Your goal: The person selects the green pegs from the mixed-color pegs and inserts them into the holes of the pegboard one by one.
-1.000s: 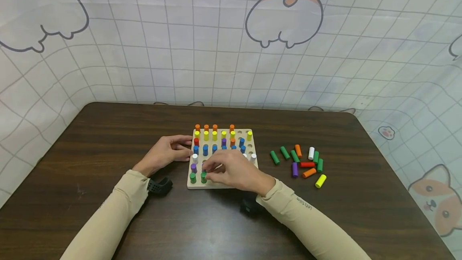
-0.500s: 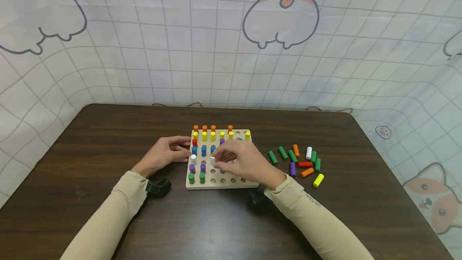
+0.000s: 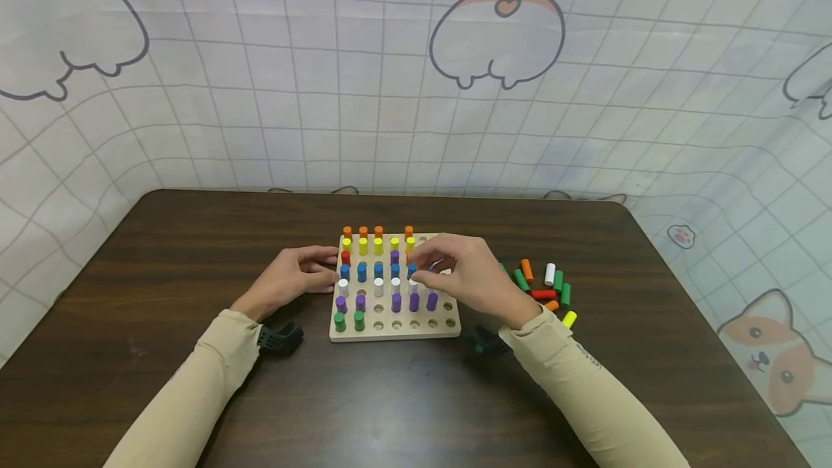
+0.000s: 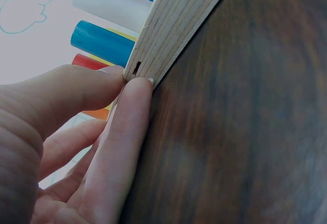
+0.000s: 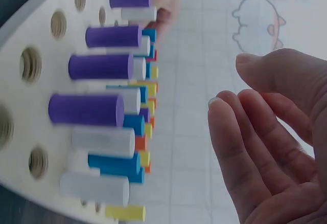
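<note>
A pale wooden pegboard [image 3: 395, 336] lies on the table, with coloured pegs upright in rows. Beside its left edge is my left hand [image 3: 286, 279]; the thumb and a nearly straight finger [image 4: 134, 116] touch the board's side in the left wrist view. My right hand [image 3: 464, 273] hovers over the board's right part, thumb and fingers apart with nothing between them, as the right wrist view shows. Purple pegs [image 5: 87, 110] stand below it, beside white pegs [image 5: 102, 141] and blue pegs [image 3: 362, 272]. Two green pegs [image 3: 360, 321] fill the front-left holes.
Loose pegs lie right of the board, among them a white peg [image 3: 550, 274], a red peg [image 3: 543, 295] and a yellow peg [image 3: 569, 320]; my right hand partly hides others. The dark wooden table [image 3: 214, 237] meets a patterned cloth [image 3: 364, 92] behind.
My right hand has moved from the board's front left toward its back right. A purple peg stands where its fingertips were. The left hand stays at the board's edge. The view has shifted slightly.
</note>
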`<state>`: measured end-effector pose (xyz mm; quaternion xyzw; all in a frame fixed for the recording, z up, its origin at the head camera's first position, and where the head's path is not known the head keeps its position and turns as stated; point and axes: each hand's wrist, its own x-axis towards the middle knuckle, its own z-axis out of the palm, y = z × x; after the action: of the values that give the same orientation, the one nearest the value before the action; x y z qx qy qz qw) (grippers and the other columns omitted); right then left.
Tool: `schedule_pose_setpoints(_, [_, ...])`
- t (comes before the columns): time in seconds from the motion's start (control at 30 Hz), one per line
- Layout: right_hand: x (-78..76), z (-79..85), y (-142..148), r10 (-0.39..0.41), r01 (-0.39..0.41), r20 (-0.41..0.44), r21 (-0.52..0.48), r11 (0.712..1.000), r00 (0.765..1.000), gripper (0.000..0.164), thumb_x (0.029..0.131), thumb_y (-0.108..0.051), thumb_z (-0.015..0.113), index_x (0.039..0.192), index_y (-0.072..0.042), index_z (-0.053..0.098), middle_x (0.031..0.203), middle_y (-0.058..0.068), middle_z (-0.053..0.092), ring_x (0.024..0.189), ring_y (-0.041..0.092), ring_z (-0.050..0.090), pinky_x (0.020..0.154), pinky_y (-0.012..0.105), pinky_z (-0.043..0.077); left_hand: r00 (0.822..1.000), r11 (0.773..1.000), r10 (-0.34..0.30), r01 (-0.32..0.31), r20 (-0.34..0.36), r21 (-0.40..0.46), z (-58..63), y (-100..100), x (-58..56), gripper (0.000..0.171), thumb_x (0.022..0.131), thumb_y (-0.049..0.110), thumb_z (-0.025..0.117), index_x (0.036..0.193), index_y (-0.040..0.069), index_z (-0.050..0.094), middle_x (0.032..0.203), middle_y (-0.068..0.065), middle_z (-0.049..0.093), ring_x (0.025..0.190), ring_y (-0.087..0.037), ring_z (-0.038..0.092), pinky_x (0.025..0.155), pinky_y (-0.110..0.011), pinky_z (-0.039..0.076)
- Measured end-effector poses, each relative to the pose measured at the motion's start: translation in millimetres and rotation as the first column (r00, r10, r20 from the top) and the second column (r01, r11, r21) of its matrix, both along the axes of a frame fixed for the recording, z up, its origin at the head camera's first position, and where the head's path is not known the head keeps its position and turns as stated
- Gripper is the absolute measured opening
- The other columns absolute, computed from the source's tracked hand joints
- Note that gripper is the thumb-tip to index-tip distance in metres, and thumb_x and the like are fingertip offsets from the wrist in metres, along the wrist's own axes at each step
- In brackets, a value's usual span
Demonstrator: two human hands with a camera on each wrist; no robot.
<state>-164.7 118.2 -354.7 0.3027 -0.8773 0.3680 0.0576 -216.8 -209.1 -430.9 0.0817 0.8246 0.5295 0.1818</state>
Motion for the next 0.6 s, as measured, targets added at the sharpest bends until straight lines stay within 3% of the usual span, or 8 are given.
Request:
schedule_pose_setpoints(0.13, [-0.9,1.3,10.6,-0.049,0.049,0.005,0.006,0.999,0.999,0.025,0.088,-0.016,0.083,0.112,-0.012,0.076,0.105,0.001,0.077,0.089,0.011,0.070,0.080,0.033,0.065,1.000,1.000,-0.001,0.001,0.001,-0.003,-0.1,-0.3,0.0,0.063,0.097,0.021,0.073,0.153,0.007,0.048,0.149,-0.021,0.057,0.112,-0.018,0.069,0.089,-0.029,0.065])
schedule_pose_setpoints(0.37, [-6.3,-1.0,27.6,-0.086,0.086,0.009,-0.001,0.996,0.996,0.024,0.089,-0.017,0.082,0.112,-0.012,0.075,0.103,0.002,0.076,0.089,0.012,0.071,0.079,0.023,0.062,1.000,1.000,-0.004,0.004,-0.005,-0.013,0.0,-1.7,0.6,0.065,0.096,0.024,0.075,0.153,0.007,0.048,0.147,-0.022,0.059,0.111,-0.017,0.070,0.089,-0.028,0.065])
schedule_pose_setpoints(0.6, [-10.1,-4.1,43.4,-0.137,0.137,0.083,0.004,0.991,0.987,0.024,0.092,-0.020,0.079,0.114,-0.013,0.075,0.105,0.002,0.075,0.094,0.013,0.070,0.086,0.034,0.065,1.000,0.999,-0.016,0.016,0.005,0.040,-1.0,-0.3,0.2,0.064,0.096,0.018,0.075,0.153,0.006,0.048,0.145,-0.025,0.060,0.111,-0.016,0.071,0.090,-0.030,0.064])
